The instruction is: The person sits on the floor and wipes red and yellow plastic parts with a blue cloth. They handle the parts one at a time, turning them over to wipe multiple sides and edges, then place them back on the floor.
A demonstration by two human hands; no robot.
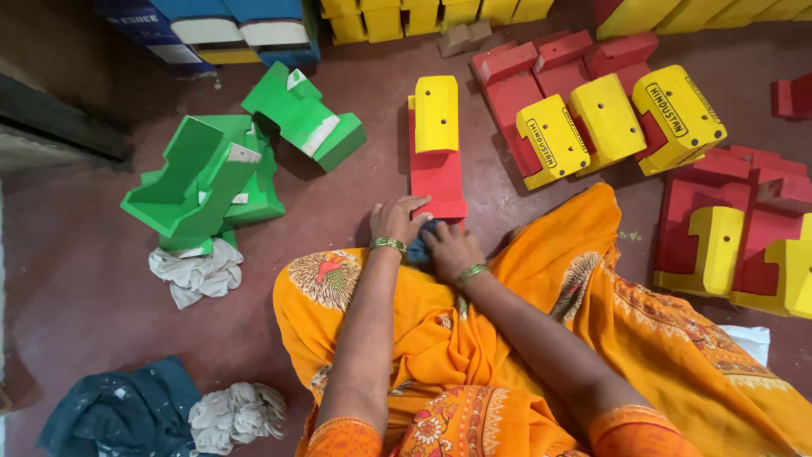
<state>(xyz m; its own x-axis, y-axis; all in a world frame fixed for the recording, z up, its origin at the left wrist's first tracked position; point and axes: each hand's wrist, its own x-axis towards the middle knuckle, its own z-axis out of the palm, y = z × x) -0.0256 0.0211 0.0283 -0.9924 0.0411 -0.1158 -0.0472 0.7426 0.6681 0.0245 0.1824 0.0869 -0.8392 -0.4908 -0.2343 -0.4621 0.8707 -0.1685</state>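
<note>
Both hands meet at the middle of the frame, at the near end of a red block with a yellow cap (436, 148) that lies on the dark red floor (76, 279). From where I'm watching, the left hand (396, 222) rests flat on the red end of the block, fingers spread and loose, not gripping anything. The right hand (452, 251) is pressed onto a dark blue cloth (420, 245) bunched between the two hands, right against the block's end. I can't tell whether those fingers are really clamped on the cloth or just pushing it down.

No real containers here that I can make out, everything just sits loose on the floor.

Counting stuff: three yellow-capped red blocks (609, 123) in a row at upper right, touching each other. Two more red and yellow ones (744, 245) sit at the right edge, partly cut off. Green blocks (207, 182) are piled at the left with another green block (303, 114) just above them. I'd say three in all, but the pile overlaps, so I'm not sure.

Rags: a pale rag (196, 272) sits under the green pile, another pale rag (237, 415) is at lower left, and a dark teal cloth (123, 415) is touching it. Orange patterned fabric (592, 322) fills the lower middle and right, covering the lap.
</note>
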